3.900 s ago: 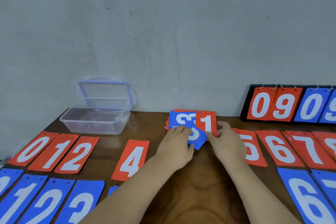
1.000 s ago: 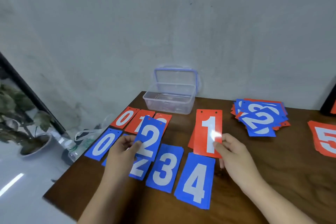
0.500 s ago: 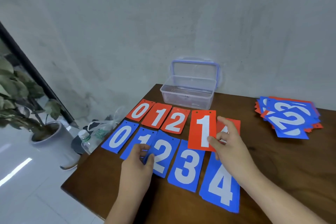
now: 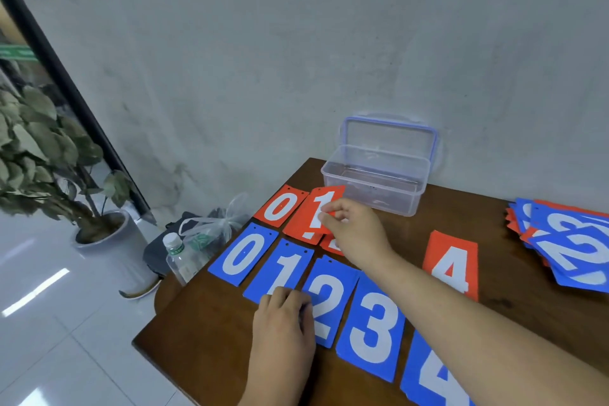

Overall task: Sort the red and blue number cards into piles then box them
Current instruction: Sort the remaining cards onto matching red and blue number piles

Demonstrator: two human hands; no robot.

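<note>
Since half a second earlier, the flat red 1 card (image 4: 324,208) is carried left over the back red row, pinched between thumb and fingers of the outstretched right hand (image 4: 354,231), beside the clear plastic box (image 4: 375,181), while the left hand (image 4: 283,323) is laid with bent fingers on the glossy blue 2 card (image 4: 326,300), its grip not discernible.

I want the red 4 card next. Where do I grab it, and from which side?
Take the red 4 card by its right long edge, coming from the right. It lies flat and alone on the table, bare wood on that side, while the right arm crosses near its left. Thin and flat, it likely needs a fingertip lifting the edge before a pinch.
</note>
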